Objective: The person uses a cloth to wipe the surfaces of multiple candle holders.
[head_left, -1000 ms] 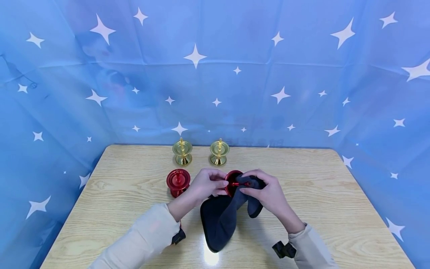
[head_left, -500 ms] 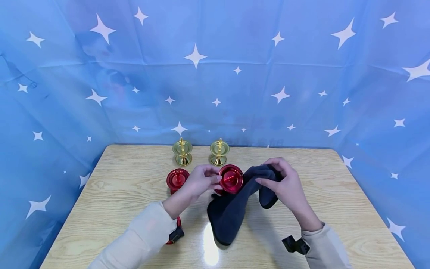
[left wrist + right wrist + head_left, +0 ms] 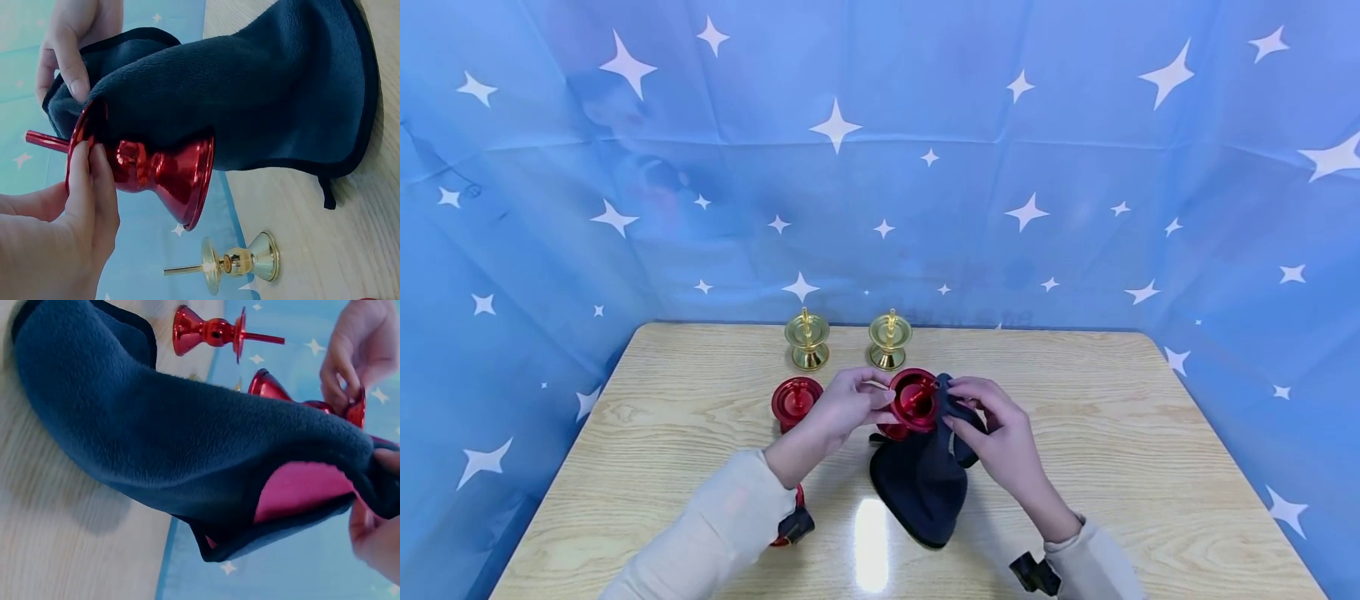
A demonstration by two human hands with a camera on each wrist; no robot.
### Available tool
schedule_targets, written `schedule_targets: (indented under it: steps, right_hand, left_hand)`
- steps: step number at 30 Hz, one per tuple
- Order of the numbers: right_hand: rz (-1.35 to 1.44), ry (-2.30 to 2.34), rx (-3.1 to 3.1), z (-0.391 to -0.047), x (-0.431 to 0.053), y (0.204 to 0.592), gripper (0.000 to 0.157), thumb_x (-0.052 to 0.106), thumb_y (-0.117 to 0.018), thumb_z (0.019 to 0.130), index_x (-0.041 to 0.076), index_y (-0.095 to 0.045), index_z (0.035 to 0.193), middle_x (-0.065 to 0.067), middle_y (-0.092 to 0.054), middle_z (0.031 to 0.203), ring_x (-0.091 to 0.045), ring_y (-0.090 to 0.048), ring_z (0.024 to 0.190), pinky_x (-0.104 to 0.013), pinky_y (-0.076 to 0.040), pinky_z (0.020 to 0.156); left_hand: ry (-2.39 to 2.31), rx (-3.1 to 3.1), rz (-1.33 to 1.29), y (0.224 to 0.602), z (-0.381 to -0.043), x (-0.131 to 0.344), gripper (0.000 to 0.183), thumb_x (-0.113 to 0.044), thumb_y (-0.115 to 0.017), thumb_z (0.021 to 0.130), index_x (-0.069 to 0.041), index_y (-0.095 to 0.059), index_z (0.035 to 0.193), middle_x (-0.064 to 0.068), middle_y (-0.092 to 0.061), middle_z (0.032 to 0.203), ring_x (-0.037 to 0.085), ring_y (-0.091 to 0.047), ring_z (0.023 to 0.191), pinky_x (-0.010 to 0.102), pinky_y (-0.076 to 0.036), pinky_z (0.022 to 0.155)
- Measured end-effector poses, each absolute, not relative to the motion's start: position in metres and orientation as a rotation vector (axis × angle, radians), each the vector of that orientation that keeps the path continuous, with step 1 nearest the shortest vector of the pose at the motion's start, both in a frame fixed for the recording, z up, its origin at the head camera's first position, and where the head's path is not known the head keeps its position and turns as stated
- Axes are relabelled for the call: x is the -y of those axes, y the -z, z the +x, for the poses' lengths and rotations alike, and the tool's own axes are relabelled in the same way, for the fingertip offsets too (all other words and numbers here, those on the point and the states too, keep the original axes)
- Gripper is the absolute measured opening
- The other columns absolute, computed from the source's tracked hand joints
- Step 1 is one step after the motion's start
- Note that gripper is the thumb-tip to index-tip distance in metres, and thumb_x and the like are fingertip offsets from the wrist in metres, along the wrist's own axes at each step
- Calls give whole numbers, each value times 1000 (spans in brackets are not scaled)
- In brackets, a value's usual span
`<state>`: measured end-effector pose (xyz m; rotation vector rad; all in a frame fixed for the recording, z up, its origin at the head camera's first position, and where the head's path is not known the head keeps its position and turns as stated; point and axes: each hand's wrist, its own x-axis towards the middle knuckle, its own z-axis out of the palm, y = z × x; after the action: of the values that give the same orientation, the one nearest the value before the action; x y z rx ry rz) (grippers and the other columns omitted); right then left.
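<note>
Two red candle holders: one (image 3: pixel 914 400) up off the table, one (image 3: pixel 797 403) standing. Two gold candle holders, left (image 3: pixel 807 337) and right (image 3: pixel 889 337). One dark cloth (image 3: pixel 925 479). Two hands, left (image 3: pixel 842 410) and right (image 3: pixel 1000 429).

Both sleeved forearms angle inward, the left hand (image 3: pixel 842 408) and right hand (image 3: pixel 996 429) meeting with fingers curled.

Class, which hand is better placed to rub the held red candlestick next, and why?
Right hand: it pinches the dark blue fleece cloth against the red metal candlestick, whose rim the left hand holds.
</note>
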<state>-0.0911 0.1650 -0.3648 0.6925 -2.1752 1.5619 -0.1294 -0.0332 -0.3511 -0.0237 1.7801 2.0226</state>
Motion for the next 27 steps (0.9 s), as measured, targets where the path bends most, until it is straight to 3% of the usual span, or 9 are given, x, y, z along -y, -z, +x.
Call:
schedule_targets:
  steps: [5, 8, 13, 18, 22, 27]
  right_hand:
    - [678, -1410, 2347, -79, -159, 352, 29, -14, -68, 71, -5, -64, 99, -26, -52, 112, -32, -48, 104, -17, -45, 75]
    - [650, -1393, 2389, -76, -158, 349, 25, -12, -66, 74, -5, -65, 98, -26, -51, 114, -36, -48, 103, -21, -46, 72]
    - [685, -1340, 2330, -81, -160, 357, 24, -16, -68, 70, -6, -67, 92, -25, -54, 108, -34, -52, 95, -25, -46, 67]
    - [688, -1296, 2296, -92, -167, 374, 24, -13, -73, 66, -1, -69, 87, -18, -58, 103, -24, -54, 89, -20, -45, 61]
    - [713, -1279, 2310, -98, -170, 376, 23, -8, -74, 68, 3, -71, 87, -14, -59, 102, -24, -56, 89, -17, -48, 67]
    - [756, -1268, 2356, -101, -172, 371, 23, -6, -73, 71, 7, -71, 90, -11, -60, 103, -24, -57, 90, -26, -52, 70]
  left_hand:
    - [-2043, -1762, -20, 351, -130, 33, 20, 10, -49, 89, 11, -53, 108, 14, -59, 88, 16, -61, 68, 38, -52, 78]
    - [-2048, -1761, -12, 351, -129, 33, 20, 11, -48, 89, 12, -52, 109, 17, -59, 91, 15, -62, 68, 39, -52, 79]
    - [-2052, -1767, -10, 351, -128, 33, 20, 12, -49, 88, 12, -52, 108, 14, -57, 87, 14, -61, 66, 37, -53, 76]
    - [-2018, -1786, 50, 352, -127, 33, 18, 13, -49, 87, 12, -52, 105, 12, -53, 83, 14, -59, 65, 32, -55, 69]
    - [-1942, -1792, 127, 353, -126, 33, 17, 13, -48, 87, 12, -51, 104, 12, -52, 84, 15, -59, 69, 34, -55, 70]
    - [-1889, -1791, 160, 354, -125, 33, 17, 13, -47, 88, 12, -51, 105, 12, -53, 85, 15, -58, 71, 33, -55, 69]
